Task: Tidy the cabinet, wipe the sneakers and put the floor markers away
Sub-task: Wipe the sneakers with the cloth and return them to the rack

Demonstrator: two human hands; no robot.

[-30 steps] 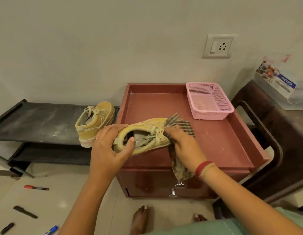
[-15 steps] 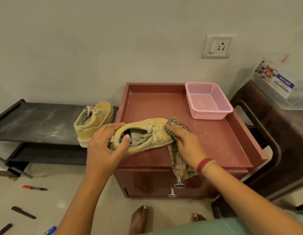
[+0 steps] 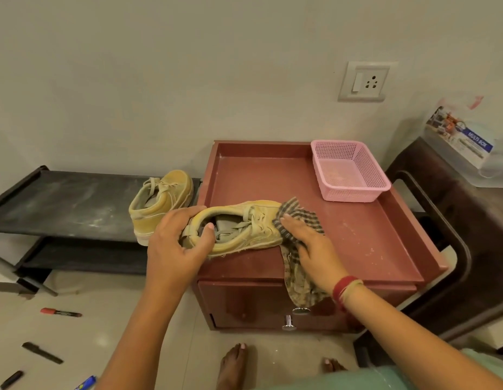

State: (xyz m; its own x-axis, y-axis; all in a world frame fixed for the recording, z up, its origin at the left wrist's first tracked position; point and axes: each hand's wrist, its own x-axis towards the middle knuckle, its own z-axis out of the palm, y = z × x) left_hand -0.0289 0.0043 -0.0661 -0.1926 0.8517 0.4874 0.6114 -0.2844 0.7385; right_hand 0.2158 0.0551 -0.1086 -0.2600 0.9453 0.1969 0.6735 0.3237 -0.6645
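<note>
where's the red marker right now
In the head view the red marker lies on the floor at lower left, below the dark shoe rack and left of the red cabinet, with a black marker nearer the camera.

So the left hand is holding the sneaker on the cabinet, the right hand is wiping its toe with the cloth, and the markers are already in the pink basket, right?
Not quite. The head view shows the basket empty; the markers lie on the floor. The rest holds: left hand holds the sneaker on the cabinet, right hand wiping with the cloth.
</note>
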